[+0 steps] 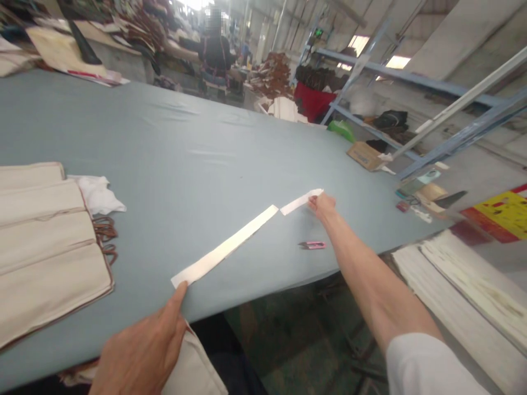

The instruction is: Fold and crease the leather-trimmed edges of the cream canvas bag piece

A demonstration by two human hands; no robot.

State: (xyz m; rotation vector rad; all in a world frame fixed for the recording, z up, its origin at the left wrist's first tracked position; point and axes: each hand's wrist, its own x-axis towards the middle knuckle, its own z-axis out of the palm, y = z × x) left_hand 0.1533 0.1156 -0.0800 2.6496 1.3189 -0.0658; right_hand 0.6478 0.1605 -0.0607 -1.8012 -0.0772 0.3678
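A long cream strip (225, 250) lies slantwise on the grey-blue table (185, 148). My left hand (142, 348) is at the near edge, thumb tip touching the strip's near end, fingers curled over a cream fabric piece (193, 370) below the table edge. A shorter white strip (300, 201) lies just beyond the long one. My right hand (322, 207) reaches far out with its fingers pinched on this short strip's far end. A small pink cutter (312, 245) lies on the table beside my right forearm.
Stacked cream fabric pieces (45, 247) with brown cords (106, 233) and a white cloth (97, 193) sit at the left. Paper stacks (461, 285) lie at the right. Blue metal shelving (411, 82) and a cardboard box (365, 156) stand beyond the table. A person (214, 52) works far back.
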